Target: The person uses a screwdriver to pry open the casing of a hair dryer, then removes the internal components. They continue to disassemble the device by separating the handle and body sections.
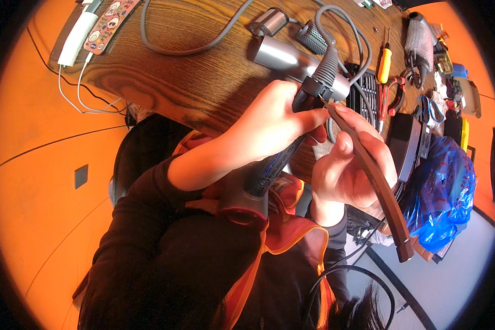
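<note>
Right now, the left hand [275, 121] is wrapped around a dark handle [271, 171], its fingers curled closed. That handle lies above the lap, its long axis running from about one o'clock, where a ribbed grey cable sleeve [328, 65] leaves its dark collar [314, 87], down to seven o'clock, where a grey head [246, 206] sits against the clothing. The right hand [355, 170] has a slim brown tool [371, 168] between thumb and fingers, only loosely gathered, the other fingers bent behind it. The tool slants from eleven o'clock to five, so the two axes converge at the collar, which lies toward ten or eleven o'clock from the right fingertips. The left hand is nearer, its knuckles just beside that collar. Whether the thin tip touches it or merely hovers there, I cannot tell. Beyond, toward twelve o'clock, a silver tube [285, 58] rests on the wooden table [121, 71].
</note>
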A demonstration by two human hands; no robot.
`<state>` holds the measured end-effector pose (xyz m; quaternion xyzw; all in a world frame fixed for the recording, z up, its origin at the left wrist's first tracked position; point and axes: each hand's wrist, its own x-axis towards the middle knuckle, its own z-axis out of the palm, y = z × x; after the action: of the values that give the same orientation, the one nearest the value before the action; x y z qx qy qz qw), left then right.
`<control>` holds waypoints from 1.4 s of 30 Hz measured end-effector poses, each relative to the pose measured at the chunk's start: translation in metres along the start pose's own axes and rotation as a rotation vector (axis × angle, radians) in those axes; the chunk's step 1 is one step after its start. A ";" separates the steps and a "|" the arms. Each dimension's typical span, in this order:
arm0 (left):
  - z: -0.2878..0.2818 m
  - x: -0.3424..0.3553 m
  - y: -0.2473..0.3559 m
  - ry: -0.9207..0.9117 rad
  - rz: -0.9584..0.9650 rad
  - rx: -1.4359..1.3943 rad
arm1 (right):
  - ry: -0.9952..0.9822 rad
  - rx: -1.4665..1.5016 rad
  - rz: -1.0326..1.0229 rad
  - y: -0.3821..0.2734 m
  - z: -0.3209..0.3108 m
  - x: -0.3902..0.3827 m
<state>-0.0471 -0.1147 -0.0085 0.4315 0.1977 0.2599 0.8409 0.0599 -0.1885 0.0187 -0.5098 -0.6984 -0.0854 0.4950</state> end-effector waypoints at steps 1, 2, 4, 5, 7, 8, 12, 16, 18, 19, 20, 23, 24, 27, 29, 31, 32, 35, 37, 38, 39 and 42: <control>0.000 0.000 0.000 0.002 0.013 -0.005 | 0.006 -0.008 0.023 -0.001 0.000 0.000; 0.001 -0.001 0.000 0.008 0.032 -0.004 | -0.012 -0.018 0.021 -0.002 0.000 0.001; 0.002 0.000 0.000 0.027 0.017 -0.007 | -0.023 -0.013 0.030 -0.003 0.001 0.002; 0.002 0.000 0.000 0.040 0.016 -0.007 | -0.016 0.001 0.042 -0.003 0.001 0.003; 0.003 0.000 0.000 0.062 -0.002 0.021 | -0.006 0.010 0.054 -0.004 0.002 0.004; 0.003 0.000 -0.001 0.076 -0.010 0.039 | -0.003 0.006 0.056 -0.004 0.003 0.005; 0.003 0.001 0.000 0.081 -0.021 0.046 | -0.008 -0.048 0.069 -0.008 0.005 0.007; 0.002 0.002 0.001 0.066 -0.012 0.072 | -0.027 -0.133 0.098 -0.013 0.004 0.009; 0.002 0.002 0.001 0.058 -0.009 0.065 | -0.023 -0.139 0.115 -0.014 0.004 0.009; 0.002 0.002 0.001 0.049 -0.014 0.053 | -0.002 -0.123 0.100 -0.015 0.005 0.009; 0.002 0.002 0.001 0.044 -0.015 0.041 | 0.002 -0.122 0.088 -0.015 0.005 0.009; 0.003 0.001 0.000 0.018 0.044 -0.028 | 0.030 -0.088 0.054 -0.016 0.007 0.007; 0.003 0.001 0.000 0.023 0.029 -0.044 | 0.026 -0.088 0.055 -0.016 0.008 0.007; 0.003 0.000 0.000 0.033 0.022 -0.064 | -0.009 -0.111 0.049 -0.015 0.007 0.006; 0.003 -0.001 0.000 0.039 0.041 -0.042 | -0.011 -0.122 0.001 -0.015 0.006 0.007; 0.003 0.000 0.000 0.075 0.027 0.043 | -0.039 -0.162 -0.044 -0.015 0.004 0.009; 0.002 0.000 -0.001 0.089 0.036 0.076 | -0.073 -0.195 -0.058 -0.015 0.003 0.010; -0.001 0.002 -0.003 0.118 -0.032 0.178 | -0.138 -0.267 -0.054 -0.018 0.001 0.014; -0.002 0.003 -0.006 0.124 -0.032 0.170 | -0.135 -0.276 -0.044 -0.020 0.003 0.016; -0.003 0.004 -0.007 0.131 -0.048 0.185 | -0.131 -0.283 -0.033 -0.021 0.004 0.017; -0.004 0.004 -0.008 0.118 0.008 0.174 | -0.122 -0.295 -0.010 -0.023 0.006 0.018; -0.005 0.002 -0.009 0.080 0.089 0.172 | -0.114 -0.288 0.061 -0.025 0.007 0.020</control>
<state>-0.0457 -0.1145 -0.0190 0.4996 0.2332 0.2959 0.7801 0.0362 -0.1835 0.0403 -0.6005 -0.6902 -0.1404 0.3785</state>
